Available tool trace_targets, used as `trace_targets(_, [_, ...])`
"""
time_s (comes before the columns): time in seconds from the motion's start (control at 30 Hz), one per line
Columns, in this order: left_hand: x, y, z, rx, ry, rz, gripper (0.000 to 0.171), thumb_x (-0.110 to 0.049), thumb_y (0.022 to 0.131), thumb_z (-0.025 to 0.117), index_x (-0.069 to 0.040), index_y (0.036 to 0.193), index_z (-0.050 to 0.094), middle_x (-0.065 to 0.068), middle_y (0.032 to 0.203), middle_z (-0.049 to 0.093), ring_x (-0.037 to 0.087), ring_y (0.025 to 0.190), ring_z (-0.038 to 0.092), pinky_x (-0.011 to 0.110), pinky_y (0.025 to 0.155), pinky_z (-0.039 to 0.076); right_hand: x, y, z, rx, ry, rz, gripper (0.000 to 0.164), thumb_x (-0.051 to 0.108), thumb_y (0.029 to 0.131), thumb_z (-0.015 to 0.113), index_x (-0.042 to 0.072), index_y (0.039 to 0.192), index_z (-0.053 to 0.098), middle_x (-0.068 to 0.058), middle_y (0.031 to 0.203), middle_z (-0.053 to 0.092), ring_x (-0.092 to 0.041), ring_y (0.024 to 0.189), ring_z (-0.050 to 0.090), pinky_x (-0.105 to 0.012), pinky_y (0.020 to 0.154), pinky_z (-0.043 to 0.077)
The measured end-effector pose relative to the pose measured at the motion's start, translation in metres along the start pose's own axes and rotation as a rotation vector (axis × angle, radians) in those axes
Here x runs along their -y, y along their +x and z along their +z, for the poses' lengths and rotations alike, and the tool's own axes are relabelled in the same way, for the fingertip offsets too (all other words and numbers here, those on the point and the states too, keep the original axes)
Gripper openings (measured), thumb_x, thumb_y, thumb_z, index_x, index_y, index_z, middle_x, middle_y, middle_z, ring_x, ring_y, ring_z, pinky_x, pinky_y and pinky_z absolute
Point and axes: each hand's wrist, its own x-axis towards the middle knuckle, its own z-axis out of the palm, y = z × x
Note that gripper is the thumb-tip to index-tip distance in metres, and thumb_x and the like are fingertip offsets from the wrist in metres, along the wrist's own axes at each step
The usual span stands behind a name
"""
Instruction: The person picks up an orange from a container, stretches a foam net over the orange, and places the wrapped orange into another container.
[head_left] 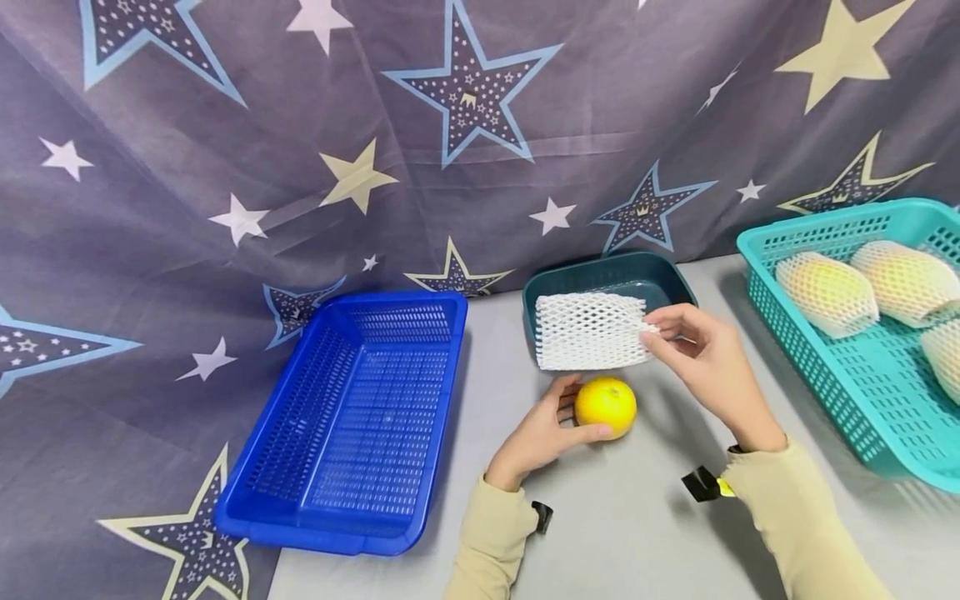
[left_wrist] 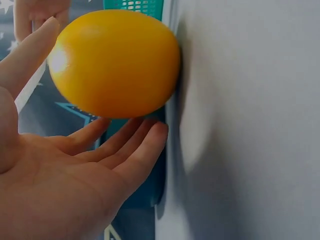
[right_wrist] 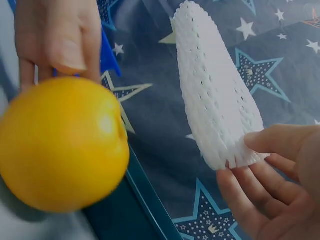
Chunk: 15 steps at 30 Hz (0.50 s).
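Note:
A yellow-orange citrus fruit [head_left: 606, 407] is on the grey table, its rounded side large in both wrist views. My left hand [head_left: 542, 432] is beside it, with the thumb at its near side and the fingers at its far side. In the left wrist view these fingers [left_wrist: 135, 150] look loosely spread; firm contact cannot be told. My right hand [head_left: 701, 358] pinches one end of a white foam net sleeve [head_left: 590, 332] between thumb and fingers. The flattened sleeve is held up in front of a dark green basin [head_left: 611, 271], partly hiding it.
A blue perforated basket [head_left: 341, 533] stands to the left. At the right, a turquoise basket [head_left: 817, 375] has several net-wrapped fruits [head_left: 827, 293] in it. A star-printed cloth [head_left: 525, 192] hangs behind the table [head_left: 615, 533].

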Motion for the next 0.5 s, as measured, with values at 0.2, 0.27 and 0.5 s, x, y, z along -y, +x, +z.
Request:
trace_targets(0.2, [-0.008,-0.005,-0.007,-0.032,-0.019,0.125,0.076,-0.016,0.089,0.076,-0.026,0.151,0.033,-0.001,0.149,0.044,0.022,0.136,0.045,0.045,0.112,0.039,0.002,-0.007,0.006,0.068,0.082,-0.025,0.017,0.006,0.092,0.069,0.004,0.109,0.066,-0.004,0.096,0.068,-0.011,0.087,0.065,-0.016,0.077,0.055])
trace_targets(0.27, [-0.012,-0.006,-0.010,-0.036,-0.035,0.173,0.073,-0.013,0.089,0.075,-0.026,0.150,0.037,-0.003,0.149,0.046,0.020,0.137,0.045,0.046,0.114,0.036,0.002,-0.008,0.009,0.105,0.124,-0.036,0.017,0.003,0.092,0.068,0.002,0.109,0.065,-0.005,0.097,0.067,-0.013,0.087,0.065,-0.017,0.077,0.056])
trace_targets(0.5, [-0.027,-0.013,-0.016,-0.103,0.028,0.319,0.061,-0.001,0.095,0.061,-0.002,0.150,0.035,0.014,0.151,0.044,0.026,0.141,0.041,0.037,0.118,0.031,0.006,-0.012,0.016,0.196,0.269,-0.024,0.016,-0.004,0.093,0.063,-0.003,0.109,0.061,-0.007,0.099,0.066,-0.018,0.089,0.065,-0.020,0.081,0.056])
